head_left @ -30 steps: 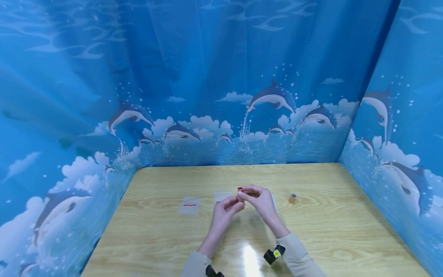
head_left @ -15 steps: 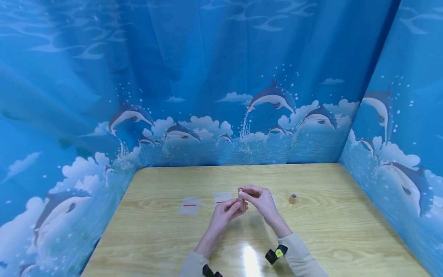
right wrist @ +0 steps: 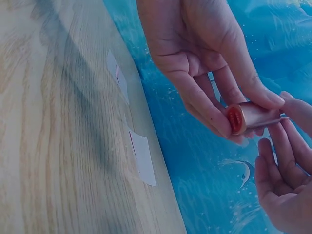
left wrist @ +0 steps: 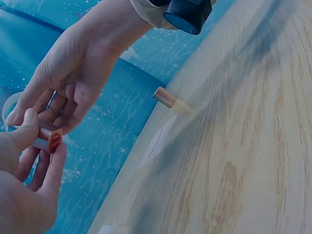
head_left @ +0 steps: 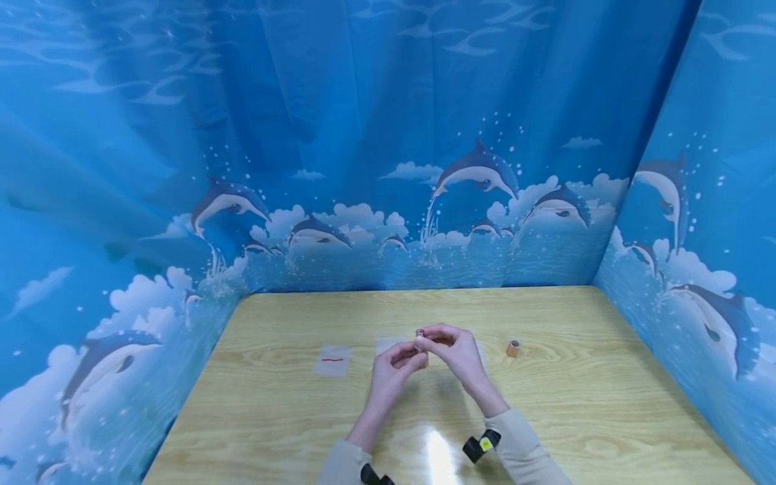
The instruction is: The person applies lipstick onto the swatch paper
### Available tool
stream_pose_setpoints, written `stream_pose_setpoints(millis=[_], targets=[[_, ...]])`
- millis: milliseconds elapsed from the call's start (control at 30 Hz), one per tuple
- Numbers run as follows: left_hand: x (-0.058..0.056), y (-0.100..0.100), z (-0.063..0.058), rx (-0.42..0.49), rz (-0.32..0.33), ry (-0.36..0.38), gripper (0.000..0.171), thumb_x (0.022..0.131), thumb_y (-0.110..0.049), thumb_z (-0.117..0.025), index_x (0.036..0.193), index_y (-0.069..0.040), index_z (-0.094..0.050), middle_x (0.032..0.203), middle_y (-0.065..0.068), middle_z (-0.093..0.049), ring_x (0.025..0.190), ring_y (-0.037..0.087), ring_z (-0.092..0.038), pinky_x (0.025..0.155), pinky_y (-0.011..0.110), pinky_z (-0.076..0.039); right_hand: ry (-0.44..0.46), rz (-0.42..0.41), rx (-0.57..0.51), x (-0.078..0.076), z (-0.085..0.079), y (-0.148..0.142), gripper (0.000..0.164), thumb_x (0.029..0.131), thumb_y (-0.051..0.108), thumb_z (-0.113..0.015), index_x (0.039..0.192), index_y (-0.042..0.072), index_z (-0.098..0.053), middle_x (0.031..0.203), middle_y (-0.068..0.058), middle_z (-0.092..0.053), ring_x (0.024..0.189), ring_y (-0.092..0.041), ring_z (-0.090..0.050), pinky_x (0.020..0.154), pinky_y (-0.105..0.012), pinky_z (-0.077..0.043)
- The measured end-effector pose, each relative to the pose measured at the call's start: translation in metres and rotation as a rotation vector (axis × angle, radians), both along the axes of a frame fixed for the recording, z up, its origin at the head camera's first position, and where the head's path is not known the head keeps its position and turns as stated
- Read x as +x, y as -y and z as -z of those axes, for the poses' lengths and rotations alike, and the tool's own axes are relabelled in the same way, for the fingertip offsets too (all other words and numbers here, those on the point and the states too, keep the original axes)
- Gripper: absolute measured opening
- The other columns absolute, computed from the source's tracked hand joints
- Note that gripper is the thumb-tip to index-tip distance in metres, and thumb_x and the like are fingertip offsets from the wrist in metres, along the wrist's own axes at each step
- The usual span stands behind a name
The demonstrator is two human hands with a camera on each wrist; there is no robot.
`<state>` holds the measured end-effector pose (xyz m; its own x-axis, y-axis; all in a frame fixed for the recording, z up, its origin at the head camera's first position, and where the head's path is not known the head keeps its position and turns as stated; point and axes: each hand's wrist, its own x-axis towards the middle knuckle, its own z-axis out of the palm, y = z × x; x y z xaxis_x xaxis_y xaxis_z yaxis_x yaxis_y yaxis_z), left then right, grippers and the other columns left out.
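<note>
Both hands hold a lipstick [head_left: 419, 333] upright over the table, its red tip end up. My left hand [head_left: 390, 376] grips the rose-gold base from below between thumb and fingers. Up at the top end, the thumb and fingers of my right hand [head_left: 456, 351] pinch the inner tube. The lipstick's underside [left wrist: 56, 141] bears a red label, seen in the left wrist view, and faces down toward the table. In the right wrist view the shiny lipstick base [right wrist: 258, 116] lies between the left fingers. The lipstick's cap [head_left: 512, 348] stands apart on the table to the right.
On the wooden table [head_left: 273, 417], a small white paper [head_left: 332, 361] with a red stroke lies at the left. A second paper [head_left: 388, 344] is partly behind the hands, and another peeks out by the right wrist. A blue dolphin curtain [head_left: 388, 135] borders the table.
Half a second ago the left fingers wrapped further round the lipstick base; they have shifted back to their earlier pose. Less red shows at the lipstick's top than a second ago.
</note>
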<state>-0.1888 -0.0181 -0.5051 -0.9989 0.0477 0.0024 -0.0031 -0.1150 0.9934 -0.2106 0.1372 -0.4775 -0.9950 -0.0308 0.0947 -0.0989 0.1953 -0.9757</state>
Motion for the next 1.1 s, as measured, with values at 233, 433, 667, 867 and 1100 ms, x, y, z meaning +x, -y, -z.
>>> stream_pose_setpoints(millis=[233, 433, 667, 867, 1100], targets=[[-0.001, 0.004, 0.004, 0.016, 0.093, -0.022, 0.042, 0.095, -0.025, -0.072, 0.127, 0.003, -0.066, 0.116, 0.018, -0.072, 0.103, 0.024, -0.072, 0.093, 0.031, -0.059, 0.013, -0.023, 0.003, 0.0, 0.0, -0.002, 0.03, 0.086, 0.028, -0.083, 0.11, 0.011, -0.077, 0.109, -0.004, -0.077, 0.098, -0.017, -0.07, 0.085, -0.027, -0.057], [0.0, 0.004, 0.003, 0.036, 0.114, -0.001, 0.047, 0.096, -0.027, -0.072, 0.131, 0.003, -0.063, 0.121, 0.019, -0.07, 0.108, 0.027, -0.07, 0.095, 0.032, -0.058, 0.011, -0.017, 0.01, 0.0, 0.0, -0.002, 0.029, 0.087, 0.028, -0.082, 0.111, 0.011, -0.077, 0.109, -0.003, -0.076, 0.099, -0.017, -0.07, 0.087, -0.028, -0.056], [0.0, 0.002, 0.001, 0.026, 0.08, 0.044, 0.046, 0.091, -0.031, -0.077, 0.127, -0.004, -0.066, 0.117, 0.011, -0.072, 0.103, 0.021, -0.071, 0.094, 0.031, -0.059, 0.015, -0.02, 0.005, 0.0, 0.0, -0.001, 0.03, 0.086, 0.026, -0.082, 0.111, 0.01, -0.076, 0.107, -0.004, -0.077, 0.095, -0.017, -0.069, 0.086, -0.029, -0.056], [0.001, 0.003, 0.003, 0.008, 0.081, 0.008, 0.045, 0.091, -0.032, -0.077, 0.125, -0.004, -0.068, 0.115, 0.011, -0.073, 0.099, 0.02, -0.072, 0.093, 0.031, -0.059, 0.026, -0.085, -0.002, -0.003, 0.002, -0.005, 0.036, 0.087, 0.029, -0.081, 0.118, 0.012, -0.074, 0.112, -0.006, -0.075, 0.099, -0.019, -0.07, 0.087, -0.029, -0.058], [0.002, 0.003, 0.003, 0.027, 0.065, -0.011, 0.042, 0.092, -0.024, -0.076, 0.126, -0.001, -0.066, 0.116, 0.014, -0.072, 0.099, 0.021, -0.072, 0.092, 0.03, -0.06, -0.037, -0.167, 0.011, -0.004, 0.002, -0.013, 0.041, 0.091, 0.026, -0.078, 0.128, 0.011, -0.068, 0.119, -0.011, -0.072, 0.105, -0.023, -0.07, 0.092, -0.027, -0.058]])
